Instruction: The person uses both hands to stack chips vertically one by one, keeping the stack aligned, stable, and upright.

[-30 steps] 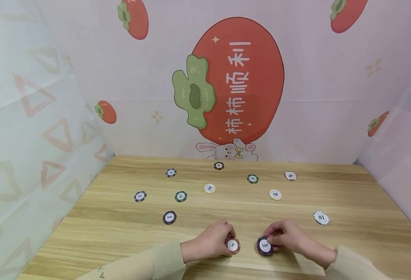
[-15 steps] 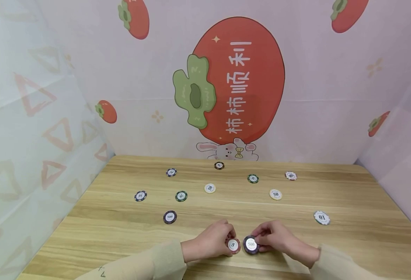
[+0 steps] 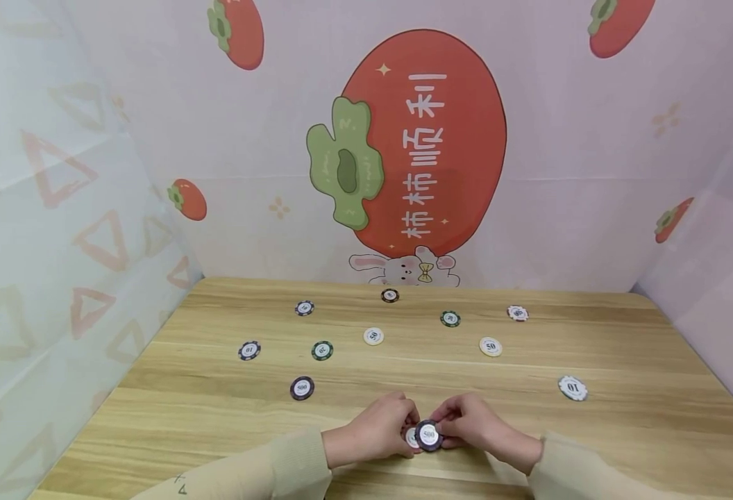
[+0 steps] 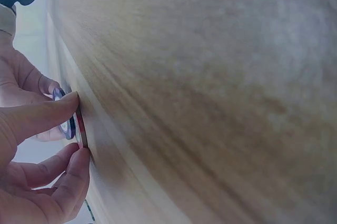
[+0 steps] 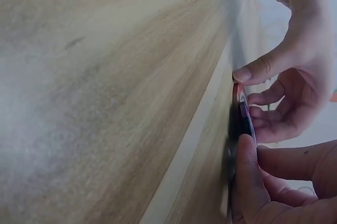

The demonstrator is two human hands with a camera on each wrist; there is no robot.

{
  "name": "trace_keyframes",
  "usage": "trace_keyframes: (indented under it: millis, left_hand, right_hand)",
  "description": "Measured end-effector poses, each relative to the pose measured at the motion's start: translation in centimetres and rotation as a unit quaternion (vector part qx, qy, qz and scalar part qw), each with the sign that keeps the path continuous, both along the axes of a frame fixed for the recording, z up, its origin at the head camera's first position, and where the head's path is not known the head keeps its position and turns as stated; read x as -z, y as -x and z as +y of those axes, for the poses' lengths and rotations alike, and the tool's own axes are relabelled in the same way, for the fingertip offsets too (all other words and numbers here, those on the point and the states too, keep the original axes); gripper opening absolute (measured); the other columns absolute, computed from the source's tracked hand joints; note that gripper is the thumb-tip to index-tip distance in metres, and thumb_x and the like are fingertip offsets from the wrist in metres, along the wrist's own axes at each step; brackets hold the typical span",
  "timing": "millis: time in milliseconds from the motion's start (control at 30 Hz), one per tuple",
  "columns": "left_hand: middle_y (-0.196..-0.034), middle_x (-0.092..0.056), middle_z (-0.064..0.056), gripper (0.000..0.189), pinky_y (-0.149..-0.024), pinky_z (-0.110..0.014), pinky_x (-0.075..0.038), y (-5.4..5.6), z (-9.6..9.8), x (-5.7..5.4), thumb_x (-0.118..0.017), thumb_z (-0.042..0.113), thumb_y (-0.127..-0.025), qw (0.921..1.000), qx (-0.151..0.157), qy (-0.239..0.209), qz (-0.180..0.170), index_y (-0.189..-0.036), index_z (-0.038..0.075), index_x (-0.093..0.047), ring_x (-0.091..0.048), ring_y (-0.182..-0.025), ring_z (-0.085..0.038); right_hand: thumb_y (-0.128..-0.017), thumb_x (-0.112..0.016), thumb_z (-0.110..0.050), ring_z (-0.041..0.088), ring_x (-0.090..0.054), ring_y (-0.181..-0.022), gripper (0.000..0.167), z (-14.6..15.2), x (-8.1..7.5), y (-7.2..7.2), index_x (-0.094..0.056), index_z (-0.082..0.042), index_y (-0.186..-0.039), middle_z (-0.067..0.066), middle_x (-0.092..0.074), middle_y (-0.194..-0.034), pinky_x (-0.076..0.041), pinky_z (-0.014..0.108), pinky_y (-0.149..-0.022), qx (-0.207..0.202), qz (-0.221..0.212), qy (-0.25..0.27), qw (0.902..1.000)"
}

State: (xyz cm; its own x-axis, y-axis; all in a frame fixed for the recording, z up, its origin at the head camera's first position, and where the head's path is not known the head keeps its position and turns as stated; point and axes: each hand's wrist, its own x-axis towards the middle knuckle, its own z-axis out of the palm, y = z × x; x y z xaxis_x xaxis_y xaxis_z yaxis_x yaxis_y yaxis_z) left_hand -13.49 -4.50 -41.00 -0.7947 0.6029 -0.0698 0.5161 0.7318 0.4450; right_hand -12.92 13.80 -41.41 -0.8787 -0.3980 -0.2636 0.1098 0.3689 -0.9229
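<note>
Desk (image 3: 185, 430), near part: left hand (image 3: 379, 428), curled fingers pinching a red-edged chip (image 3: 410, 438) by its rim; right hand (image 3: 475, 422), fingers likewise pinching a dark-edged 500 chip (image 3: 429, 435), which is overlapping the red-edged chip's right side; contact unclear. Step in hand, apparently: laying one over the other; next move probably calling for lining up rims before letting go. Farther: loose 500 chip (image 3: 302, 387) lying left, white 10 chip (image 3: 573, 388) lying right, bare wood leaving both hands room. Far: remaining chips (image 3: 374, 336) spreading towards the desk's far edge.

Red chip (image 3: 411, 438) pt. hidden by 500 chip (image 3: 428, 435).
</note>
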Motion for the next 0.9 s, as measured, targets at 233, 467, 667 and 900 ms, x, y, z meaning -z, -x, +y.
trace_keyframes:
  millis: [233,467,667,900]
  left_hand:
    - [-0.077,-0.047,0.009,0.036,-0.062,-0.014,-0.038,0.1,-0.1,0.0,-0.084,0.015,-0.059,0.9999,0.001,0.004,-0.012,-0.087,0.01,-0.062,-0.042,-0.068,0.0]
    - [-0.077,-0.05,0.008,0.036,-0.063,-0.014,-0.039,0.0,0.0,-0.2,-0.084,0.014,-0.058,0.9999,-0.002,0.005,-0.012,-0.086,0.01,-0.063,-0.043,-0.069,0.0]
    - [-0.077,-0.05,0.008,0.036,-0.064,-0.014,-0.039,0.0,-0.1,-0.2,-0.084,0.013,-0.058,0.9999,-0.001,0.004,-0.011,-0.086,0.011,-0.063,-0.043,-0.069,0.0]
    - [-0.078,-0.05,0.008,0.037,-0.065,-0.014,-0.04,0.1,-0.1,-0.2,-0.084,0.013,-0.058,0.9999,-0.001,0.004,-0.017,-0.087,0.01,-0.062,-0.044,-0.07,0.0]
  right_hand:
    - [-0.079,-0.056,0.009,0.011,-0.058,-0.064,0.009,-1.3,0.0,-0.1,-0.06,0.012,-0.086,0.005,-0.059,-0.073,-0.053,0.028,-0.057,-0.01,0.025,-0.014,0.9995]
    - [-0.077,-0.056,0.009,0.011,-0.057,-0.061,0.008,-1.9,0.1,-0.2,-0.061,0.009,-0.083,0.004,-0.059,-0.07,-0.052,0.025,-0.054,-0.001,0.053,-0.048,0.9975]
    - [-0.076,-0.056,0.009,0.011,-0.057,-0.061,0.008,-2.0,0.3,-0.1,-0.061,0.007,-0.083,0.003,-0.058,-0.069,-0.051,0.024,-0.052,-0.005,0.07,-0.064,0.9955]
    - [-0.076,-0.056,0.008,0.012,-0.057,-0.06,0.008,-2.1,0.4,-0.1,-0.06,0.007,-0.083,0.003,-0.058,-0.069,-0.05,0.023,-0.051,-0.009,0.081,-0.064,0.9946]
